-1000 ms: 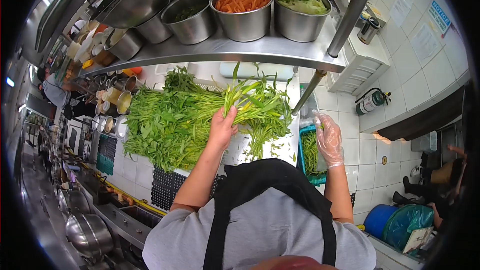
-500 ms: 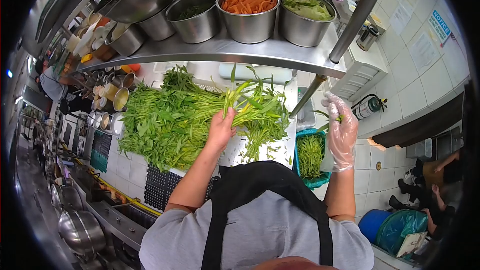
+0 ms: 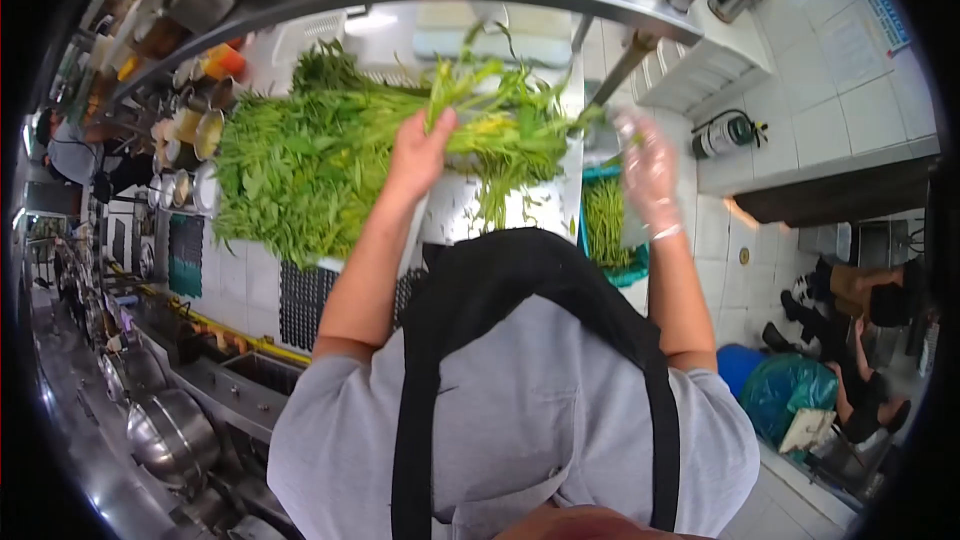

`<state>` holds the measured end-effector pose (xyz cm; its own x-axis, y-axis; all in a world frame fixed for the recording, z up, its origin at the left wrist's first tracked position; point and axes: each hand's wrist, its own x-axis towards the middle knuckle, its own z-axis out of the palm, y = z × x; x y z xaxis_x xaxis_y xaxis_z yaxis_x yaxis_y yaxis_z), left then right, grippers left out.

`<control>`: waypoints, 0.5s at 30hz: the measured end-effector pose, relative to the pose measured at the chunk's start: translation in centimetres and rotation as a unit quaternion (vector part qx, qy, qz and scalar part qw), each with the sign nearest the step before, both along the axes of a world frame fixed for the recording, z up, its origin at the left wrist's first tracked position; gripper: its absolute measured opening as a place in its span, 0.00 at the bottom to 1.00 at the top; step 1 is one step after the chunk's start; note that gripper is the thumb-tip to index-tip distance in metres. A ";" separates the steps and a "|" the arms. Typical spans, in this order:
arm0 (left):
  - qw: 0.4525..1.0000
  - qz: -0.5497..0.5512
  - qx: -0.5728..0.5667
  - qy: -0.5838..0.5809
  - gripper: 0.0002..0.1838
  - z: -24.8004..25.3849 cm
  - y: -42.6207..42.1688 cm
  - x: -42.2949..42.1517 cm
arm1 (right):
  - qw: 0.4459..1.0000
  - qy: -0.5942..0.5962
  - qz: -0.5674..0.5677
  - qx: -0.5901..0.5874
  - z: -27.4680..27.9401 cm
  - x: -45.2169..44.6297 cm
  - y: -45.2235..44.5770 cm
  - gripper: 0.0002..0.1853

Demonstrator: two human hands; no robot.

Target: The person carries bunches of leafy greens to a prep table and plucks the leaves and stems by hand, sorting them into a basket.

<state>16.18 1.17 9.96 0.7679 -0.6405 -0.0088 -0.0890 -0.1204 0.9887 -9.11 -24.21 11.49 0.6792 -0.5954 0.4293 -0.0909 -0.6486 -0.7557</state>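
The left hand (image 3: 420,150) grips green stems (image 3: 442,95) above the table (image 3: 455,202). The right hand (image 3: 650,175) is near the tub (image 3: 627,274), too blurry to tell its grip. This looks like sorting; the next move calls for a steady left hold.

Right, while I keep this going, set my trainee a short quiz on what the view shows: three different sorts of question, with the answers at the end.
1. Multiple choice: what covers the right hand?
A) an oven mitt
B) a clear plastic glove
C) a cloth bandage

2. True or false: the left hand is empty.

3. Fill the gap: the teal-rimmed bin, just right of the worktop, holds green ____.

Key:
1. B
2. False; it holds a bunch of leafy greens over the worktop.
3. stalks
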 end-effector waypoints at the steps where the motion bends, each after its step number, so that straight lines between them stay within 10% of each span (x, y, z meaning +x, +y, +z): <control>1: 1.000 -0.003 0.008 0.012 0.20 -0.4 0.2 0.1 | 0.999 -0.021 -0.024 0.010 1.3 -0.5 -0.8 0.17; 7: 0.988 -0.037 -0.039 0.144 0.21 -1.0 -0.3 0.6 | 0.995 -0.072 -0.037 -0.060 11.2 -0.7 1.8 0.12; 15: 0.988 -0.150 -0.040 -0.007 0.19 0.5 -1.3 -0.1 | 0.931 0.071 0.119 -0.339 9.6 4.4 4.8 0.19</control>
